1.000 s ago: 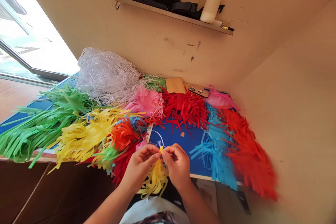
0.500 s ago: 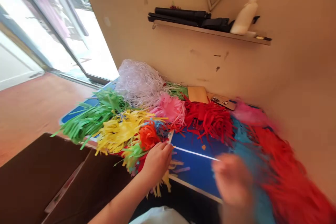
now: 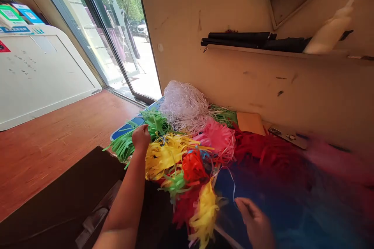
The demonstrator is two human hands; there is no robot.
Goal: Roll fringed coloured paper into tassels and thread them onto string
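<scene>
My right hand [image 3: 253, 218] pinches the end of a thin white string [image 3: 233, 183] that curves up slackly toward the table edge. A yellow paper tassel [image 3: 207, 208] hangs near that edge, to the left of the hand. My left hand [image 3: 141, 137] is over a bundle of green fringed paper [image 3: 122, 146], its fingers curled together; what lies between them is hidden. Beside it spreads yellow fringed paper [image 3: 166, 155]. An orange-red paper tuft [image 3: 193, 166] and a light green one [image 3: 175, 182] sit between my hands, with pink fringed paper [image 3: 217, 138] behind them.
Shredded white strips [image 3: 184, 103] are heaped at the table's back left. Blurred dark red fringe [image 3: 271, 151] lies at right, near a phone [image 3: 288, 136] and a tan pad [image 3: 250, 123]. A brown box [image 3: 67, 190] stands at lower left; a wall shelf [image 3: 251, 49] holds bottles.
My left hand has left the string and moved left to the green paper. The string has gone from taut to slack in my right hand. The view has swung left.
</scene>
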